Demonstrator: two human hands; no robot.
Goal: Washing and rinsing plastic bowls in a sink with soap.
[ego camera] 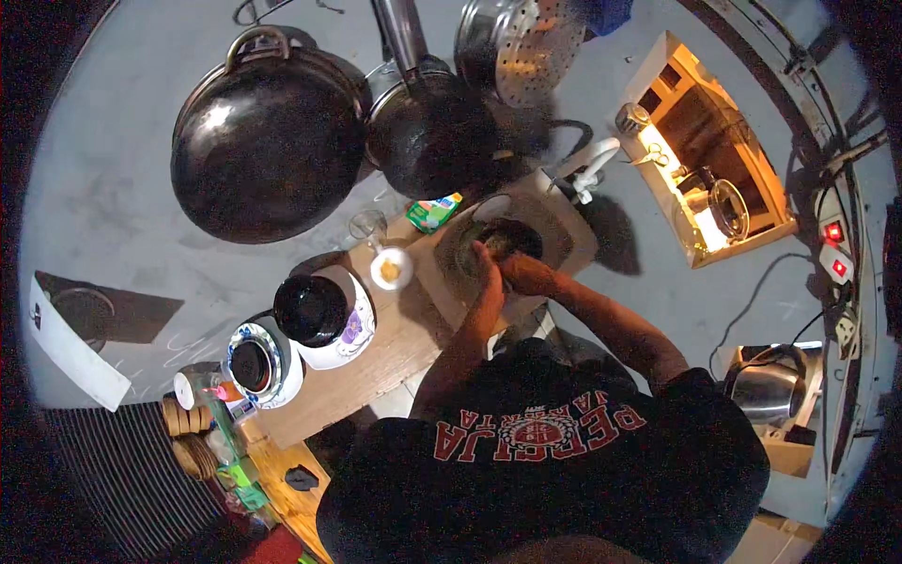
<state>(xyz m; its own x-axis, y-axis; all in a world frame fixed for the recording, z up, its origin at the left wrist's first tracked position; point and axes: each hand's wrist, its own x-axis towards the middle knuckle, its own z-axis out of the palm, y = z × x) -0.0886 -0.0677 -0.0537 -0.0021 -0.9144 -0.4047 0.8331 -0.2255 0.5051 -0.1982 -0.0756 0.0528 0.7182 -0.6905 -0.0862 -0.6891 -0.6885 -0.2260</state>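
Over the basin of a sink [458, 243], my left hand [487, 264] and my right hand [525, 273] are close together. A dark round thing [525, 238] lies in the basin just beyond them. Something small and brownish shows at the fingers, too dim to name. The fingers are mostly hidden in shadow, so what each hand grips cannot be told. A white faucet [588, 176] stands on the right, behind the sink. A green packet [433, 213] lies at the sink's far left edge. To the left of the sink is a small white dish [391, 268] with something yellowish in it.
Two white patterned containers, one topped by a black bowl [310, 310], the other by a dark round lid [250, 366], stand on the wooden counter [338, 395]. A large wok [268, 148], a smaller pan [433, 134] and a perforated metal steamer [539, 56] hang on the wall. A lit wooden-framed recess [768, 233] holds glassware.
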